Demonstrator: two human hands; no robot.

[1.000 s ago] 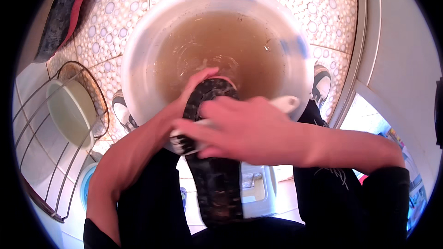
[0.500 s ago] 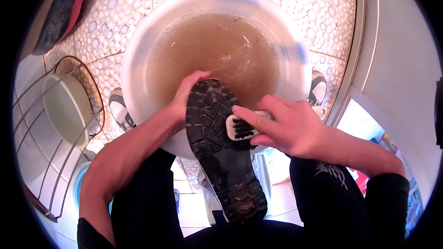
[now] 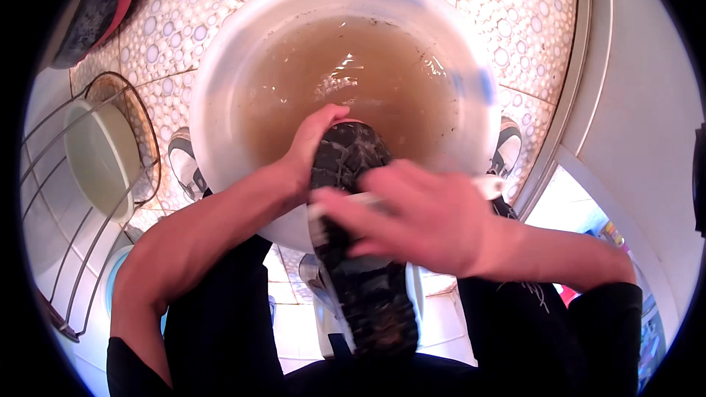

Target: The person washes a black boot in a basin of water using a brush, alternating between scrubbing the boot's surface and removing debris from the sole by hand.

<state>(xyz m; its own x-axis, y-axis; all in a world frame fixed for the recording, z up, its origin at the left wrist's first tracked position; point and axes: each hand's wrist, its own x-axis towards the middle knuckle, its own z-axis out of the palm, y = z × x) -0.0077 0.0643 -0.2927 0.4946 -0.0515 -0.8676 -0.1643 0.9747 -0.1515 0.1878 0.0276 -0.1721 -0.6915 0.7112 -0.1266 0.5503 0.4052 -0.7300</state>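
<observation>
My left hand (image 3: 310, 144) is closed around the toe end of a black-soled shoe (image 3: 375, 298), its thumb at the tip. The shoe is held sole up, toe away from me, heel near my lap. My right hand (image 3: 430, 217), blurred by motion, grips a white scrub brush (image 3: 488, 187) and lies across the front part of the sole. The brush's handle end sticks out past the hand; its bristles are hidden. Beneath the toe stands a wide white basin (image 3: 215, 103) of brown, murky water (image 3: 338, 55). Brownish dirt shows on the heel tread.
My feet in light shoes (image 3: 187, 158) flank the basin. At the left are a wire rack (image 3: 79, 261) and a pale green bowl (image 3: 101, 158). A dark item with a red edge (image 3: 95, 11) lies far left. A grey panel (image 3: 640, 88) borders the right.
My right hand has swept left across the sole with the brush, now covering the middle of the tread. The shoe's toe has shifted slightly right within my left hand's hold.
</observation>
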